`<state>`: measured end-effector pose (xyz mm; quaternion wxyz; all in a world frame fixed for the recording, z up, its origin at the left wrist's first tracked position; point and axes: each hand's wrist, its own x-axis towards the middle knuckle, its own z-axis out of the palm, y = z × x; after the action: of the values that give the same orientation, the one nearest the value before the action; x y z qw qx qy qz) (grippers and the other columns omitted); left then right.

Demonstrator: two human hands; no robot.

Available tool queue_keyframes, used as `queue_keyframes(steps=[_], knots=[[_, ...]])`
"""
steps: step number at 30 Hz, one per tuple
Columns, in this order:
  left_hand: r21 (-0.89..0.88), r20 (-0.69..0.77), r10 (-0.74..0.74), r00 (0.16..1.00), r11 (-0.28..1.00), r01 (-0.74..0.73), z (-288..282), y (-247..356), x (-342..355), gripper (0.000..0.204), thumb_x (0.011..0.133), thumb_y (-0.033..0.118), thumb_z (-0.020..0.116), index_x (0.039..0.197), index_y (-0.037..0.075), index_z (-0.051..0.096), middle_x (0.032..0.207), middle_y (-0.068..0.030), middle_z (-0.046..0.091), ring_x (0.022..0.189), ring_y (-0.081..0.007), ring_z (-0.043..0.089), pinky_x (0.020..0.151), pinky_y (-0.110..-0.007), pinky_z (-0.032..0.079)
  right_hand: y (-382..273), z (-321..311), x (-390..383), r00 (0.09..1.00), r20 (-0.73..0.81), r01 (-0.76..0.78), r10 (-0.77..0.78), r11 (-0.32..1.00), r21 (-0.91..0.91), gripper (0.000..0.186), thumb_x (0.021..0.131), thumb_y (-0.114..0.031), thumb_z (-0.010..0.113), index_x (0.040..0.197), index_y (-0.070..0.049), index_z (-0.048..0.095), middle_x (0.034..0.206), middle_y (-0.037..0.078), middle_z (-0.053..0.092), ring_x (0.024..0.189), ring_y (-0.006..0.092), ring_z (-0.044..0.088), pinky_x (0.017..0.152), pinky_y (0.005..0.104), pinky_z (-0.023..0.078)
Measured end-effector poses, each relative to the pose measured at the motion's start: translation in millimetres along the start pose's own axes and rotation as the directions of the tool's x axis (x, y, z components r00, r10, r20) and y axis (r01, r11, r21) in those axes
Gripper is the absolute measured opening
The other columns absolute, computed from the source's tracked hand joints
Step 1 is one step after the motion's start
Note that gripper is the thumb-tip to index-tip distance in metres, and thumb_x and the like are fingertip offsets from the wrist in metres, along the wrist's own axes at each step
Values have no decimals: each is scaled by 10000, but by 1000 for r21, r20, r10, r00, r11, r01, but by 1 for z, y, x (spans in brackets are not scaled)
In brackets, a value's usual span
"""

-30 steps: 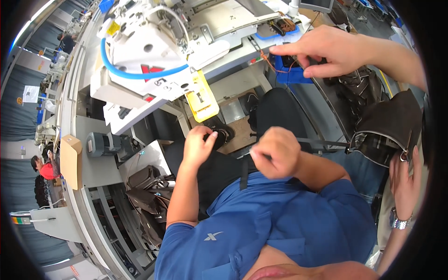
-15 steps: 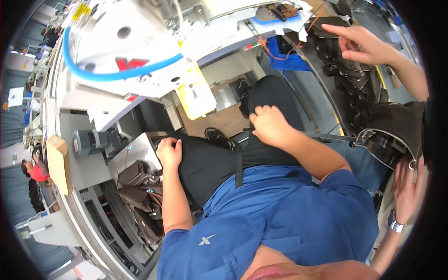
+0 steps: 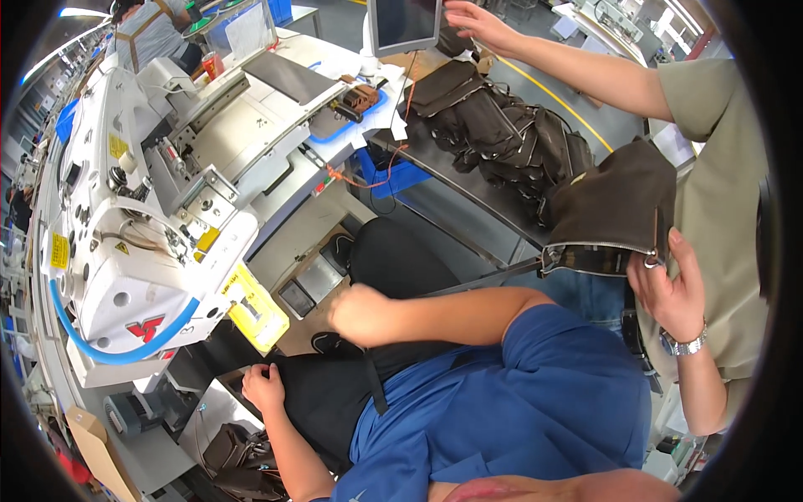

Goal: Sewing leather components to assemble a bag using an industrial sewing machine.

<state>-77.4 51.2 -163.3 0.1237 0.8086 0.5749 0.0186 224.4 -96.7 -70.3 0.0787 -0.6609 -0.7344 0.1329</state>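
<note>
My left hand rests at the side of my black-clad thigh, fingers loosely bent and apart, holding nothing visible. My right hand is blurred over my lap, below the sewing machine and its yellow plate; its fingers are unclear. At my right, a co-worker in an olive top grips a dark brown bag with a zipped edge in one hand, while their other hand reaches out beside a screen.
A pile of dark brown bags lies on a bench, with a blue bin below. A blue tray sits on the machine table. More dark items lie at lower left. Another person works behind the machine.
The view has turned rightward, showing more of the co-worker. My right hand has moved from my thigh leftward across my lap. The co-worker's free hand has risen toward the screen.
</note>
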Motion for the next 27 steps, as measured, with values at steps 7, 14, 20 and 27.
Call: queue_keyframes(steps=[7,14,20,27], knots=[[-18,52,-451,891,892,452,7,-28,20,572,870,459,692,1280,66,628,1292,-197,642,1237,-395,576,1027,-491,462,-22,54,23,955,281,25,-90,974,225,168,781,-129,726,921,-42,761,940,149,742,915,358,722,758,473,581],[-265,159,-447,880,839,475,33,-83,46,516,862,425,682,1147,-5,695,1168,-242,708,1124,-399,656,980,-455,487,1,65,31,802,591,58,-92,995,77,194,791,-148,692,912,-28,784,964,162,762,926,338,733,733,474,592],[-279,150,-413,898,854,439,33,-80,44,500,857,406,663,1143,-2,706,1144,-238,715,1117,-391,663,968,-455,493,-7,63,27,817,576,9,-39,998,54,227,757,-82,706,963,-37,793,1026,151,763,956,324,735,725,466,597],[-216,166,-433,886,860,461,26,-73,44,502,857,404,659,1160,6,703,1172,-220,714,1139,-384,656,976,-456,489,-9,64,25,837,542,67,-78,997,41,200,799,-126,670,932,-26,781,990,169,759,936,342,736,737,467,595]])
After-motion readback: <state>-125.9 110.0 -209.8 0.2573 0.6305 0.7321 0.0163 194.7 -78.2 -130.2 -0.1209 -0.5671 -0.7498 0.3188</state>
